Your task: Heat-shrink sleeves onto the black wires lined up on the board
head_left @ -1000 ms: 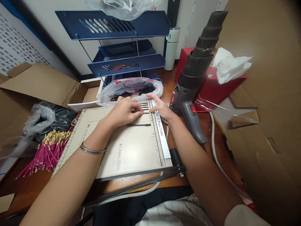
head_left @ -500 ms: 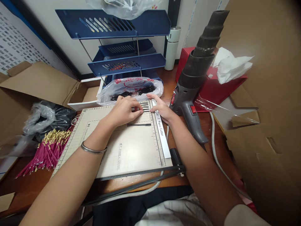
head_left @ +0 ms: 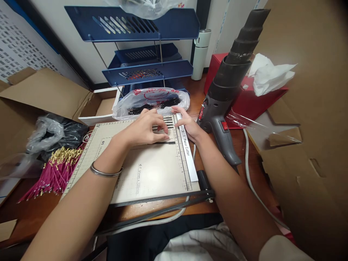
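A cream paper cutter (head_left: 152,170) with printed rulers lies before me. Several thin black strips (head_left: 169,122) sit in a row near its far right corner, partly covered by my left hand (head_left: 145,128). That hand hovers over the board with thumb and index finger parted, and nothing shows between them. Just below the thumb, a longer black strip (head_left: 167,143) lies across the board, its left end hidden. At the cutter's far right edge, beside the white guide strip (head_left: 189,159), rests my right hand (head_left: 188,125), its thumb and fingers spread around the corner.
Behind the cutter is a clear plastic bag (head_left: 152,105) of black strands. A heat gun (head_left: 217,105) stands at right, before a red tissue box (head_left: 261,105). Magenta cords with gold ends (head_left: 58,168) lie left, near an open cardboard box (head_left: 46,94). Blue trays (head_left: 146,72) rise behind.
My left thumb and index finger have parted and shifted slightly down toward the longer black strip. My right hand stays at the cutter's edge. The view has tilted slightly.
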Available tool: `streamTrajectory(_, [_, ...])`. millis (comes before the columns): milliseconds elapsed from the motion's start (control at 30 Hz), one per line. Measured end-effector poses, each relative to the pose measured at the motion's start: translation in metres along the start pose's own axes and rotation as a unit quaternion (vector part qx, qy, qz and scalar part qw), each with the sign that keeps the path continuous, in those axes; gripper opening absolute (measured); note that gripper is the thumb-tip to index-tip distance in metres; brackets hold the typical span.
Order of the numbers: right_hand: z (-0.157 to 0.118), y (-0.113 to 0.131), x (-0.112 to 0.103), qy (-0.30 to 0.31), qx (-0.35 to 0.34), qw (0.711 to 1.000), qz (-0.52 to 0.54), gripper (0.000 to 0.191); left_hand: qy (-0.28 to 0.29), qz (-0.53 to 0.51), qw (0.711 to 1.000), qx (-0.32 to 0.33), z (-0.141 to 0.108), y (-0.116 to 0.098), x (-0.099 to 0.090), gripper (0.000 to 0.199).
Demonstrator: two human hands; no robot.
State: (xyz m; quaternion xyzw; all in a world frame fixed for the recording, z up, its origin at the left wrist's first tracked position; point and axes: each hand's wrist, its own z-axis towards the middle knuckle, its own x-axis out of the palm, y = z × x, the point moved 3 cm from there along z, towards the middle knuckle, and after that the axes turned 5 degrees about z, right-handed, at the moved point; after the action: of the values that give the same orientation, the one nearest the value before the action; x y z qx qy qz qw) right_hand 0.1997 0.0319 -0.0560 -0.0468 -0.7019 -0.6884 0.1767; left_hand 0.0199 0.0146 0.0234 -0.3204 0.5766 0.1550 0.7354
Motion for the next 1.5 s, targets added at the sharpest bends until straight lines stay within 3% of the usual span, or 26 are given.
streamTrajectory(167, [-0.003,0.002,0.003,-0.006,0.022,0.999,0.028,0.086,0.022,-0.016,1.000,0.012,-0.002,0.000,-0.005,0.024])
streamTrajectory(533, [-0.004,0.003,0.005,-0.006,0.025,0.999,0.038,0.087,0.054,-0.009,0.998,0.003,-0.001,0.000,0.002,0.020])
streamTrajectory(1067, [-0.001,-0.001,0.000,0.007,0.007,1.000,0.005,0.089,-0.039,0.071,0.997,-0.001,0.004,-0.002,0.009,0.024])
streamTrajectory(1500, [-0.002,-0.001,0.000,0.014,0.009,1.000,0.007,0.093,-0.064,0.079,0.995,-0.023,-0.002,-0.004,0.014,0.022])
